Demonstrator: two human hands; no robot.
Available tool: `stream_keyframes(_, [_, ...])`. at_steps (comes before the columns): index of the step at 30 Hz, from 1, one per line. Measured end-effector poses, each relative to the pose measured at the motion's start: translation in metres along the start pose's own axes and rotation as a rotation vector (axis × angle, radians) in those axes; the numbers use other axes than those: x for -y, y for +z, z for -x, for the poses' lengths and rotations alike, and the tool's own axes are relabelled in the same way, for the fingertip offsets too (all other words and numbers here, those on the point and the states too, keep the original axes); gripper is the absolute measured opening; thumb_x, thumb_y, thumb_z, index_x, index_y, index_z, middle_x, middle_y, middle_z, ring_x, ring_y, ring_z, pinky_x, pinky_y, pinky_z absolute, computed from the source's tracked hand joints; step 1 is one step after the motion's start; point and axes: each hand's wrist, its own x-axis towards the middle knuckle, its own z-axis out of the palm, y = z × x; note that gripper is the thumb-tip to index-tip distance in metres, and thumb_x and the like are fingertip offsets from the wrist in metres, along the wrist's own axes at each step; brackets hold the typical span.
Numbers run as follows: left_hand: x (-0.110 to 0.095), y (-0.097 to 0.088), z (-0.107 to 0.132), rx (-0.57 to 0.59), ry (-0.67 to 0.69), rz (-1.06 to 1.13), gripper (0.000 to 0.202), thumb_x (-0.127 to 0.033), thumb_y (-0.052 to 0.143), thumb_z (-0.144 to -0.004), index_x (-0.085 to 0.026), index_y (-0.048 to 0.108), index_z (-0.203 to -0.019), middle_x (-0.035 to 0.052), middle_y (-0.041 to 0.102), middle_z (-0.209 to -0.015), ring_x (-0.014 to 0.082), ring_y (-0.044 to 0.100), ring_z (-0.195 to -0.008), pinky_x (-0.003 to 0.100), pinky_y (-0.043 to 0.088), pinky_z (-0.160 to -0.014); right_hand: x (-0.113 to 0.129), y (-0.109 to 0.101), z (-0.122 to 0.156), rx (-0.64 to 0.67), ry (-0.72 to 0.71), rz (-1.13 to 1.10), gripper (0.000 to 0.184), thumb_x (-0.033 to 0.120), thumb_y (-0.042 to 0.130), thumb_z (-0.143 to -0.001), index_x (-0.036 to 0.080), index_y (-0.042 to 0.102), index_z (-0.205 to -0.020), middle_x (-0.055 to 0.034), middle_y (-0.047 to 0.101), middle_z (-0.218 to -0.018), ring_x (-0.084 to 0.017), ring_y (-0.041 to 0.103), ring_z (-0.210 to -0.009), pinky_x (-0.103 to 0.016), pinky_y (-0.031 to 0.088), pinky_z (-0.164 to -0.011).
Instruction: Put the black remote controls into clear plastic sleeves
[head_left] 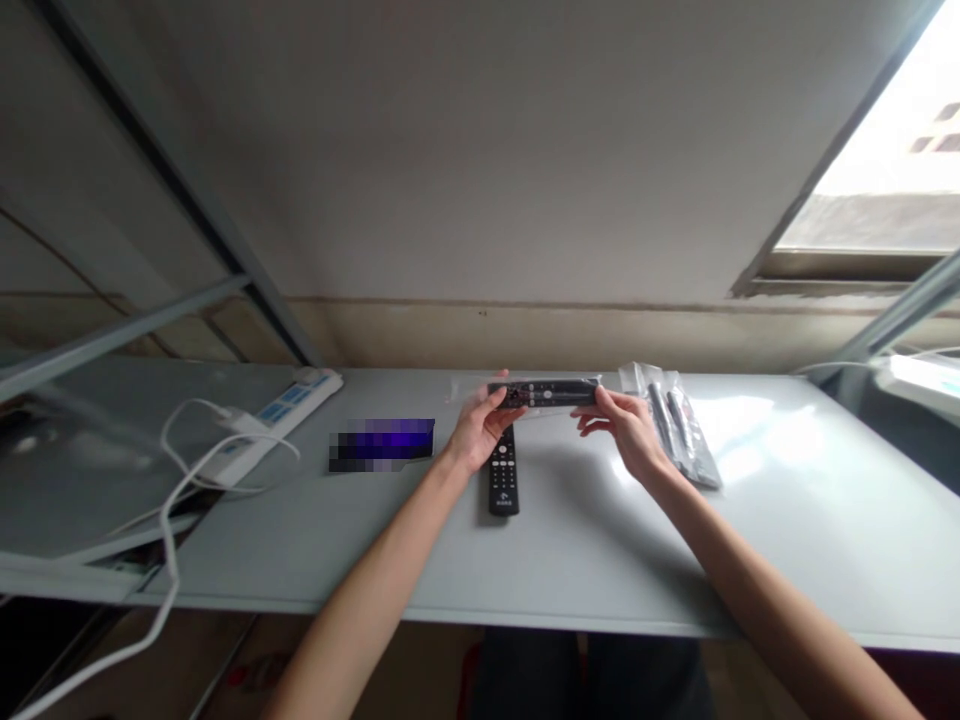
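A black remote control in a clear plastic sleeve [559, 393] is held level above the table, one end in each hand. My left hand [476, 428] pinches its left end, and a loose flap of the sleeve sticks out past the fingers. At the right end, my right hand [622, 425] grips it between thumb and fingers. Below my left hand a second black remote control [503, 485] lies bare on the table, its upper part hidden by that hand. Beside my right hand lies a clear bag [686, 440] with several dark long items in it.
The pale table [570, 570] runs along a wall. Left of my hands lies a flat dark object with a blurred purple screen [382, 445]. Further left, a white power strip [281, 410] carries a plugged-in charger with a looping white cable [169, 540]. Metal posts frame both sides.
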Motion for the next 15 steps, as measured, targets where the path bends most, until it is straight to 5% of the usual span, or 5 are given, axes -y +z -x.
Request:
stream_keyframes(5, [0.001, -0.012, -0.011, -0.145, 0.018, 0.08, 0.024, -0.016, 0.083, -0.086, -0.014, 0.075, -0.108, 0.0053, 0.082, -0.104, 0.0149, 0.079, -0.081, 0.027, 0.068, -0.079, 0.035, -0.005, -0.01, -0.152, -0.299, 0.445, 0.052, 0.061, 0.061, -0.098, 0.019, 0.068, -0.068, -0.0035, 0.069, -0.061, -0.015, 0.062, -0.054, -0.027, 0.05, -0.055])
stream_keyframes(8, [0.001, -0.013, -0.012, -0.147, -0.004, 0.093, 0.02, -0.016, 0.083, -0.085, -0.014, 0.076, -0.104, 0.0057, 0.082, -0.1, 0.0156, 0.079, -0.081, 0.025, 0.067, -0.075, 0.067, -0.001, -0.024, -0.211, -0.481, 0.585, 0.049, 0.053, 0.059, -0.101, 0.021, 0.056, -0.065, 0.0033, 0.055, -0.054, -0.011, 0.054, -0.049, -0.023, 0.041, -0.05])
stream_keyframes(15, [-0.002, -0.007, -0.005, 0.041, -0.053, 0.046, 0.036, -0.032, 0.093, -0.078, -0.013, 0.074, -0.101, 0.0093, 0.081, -0.105, 0.0222, 0.081, -0.089, 0.021, 0.065, -0.063, 0.131, 0.024, -0.064, 0.092, -0.521, 0.427, 0.038, 0.049, 0.07, -0.096, 0.021, 0.06, -0.073, 0.0022, 0.061, -0.063, -0.011, 0.061, -0.054, -0.023, 0.048, -0.049])
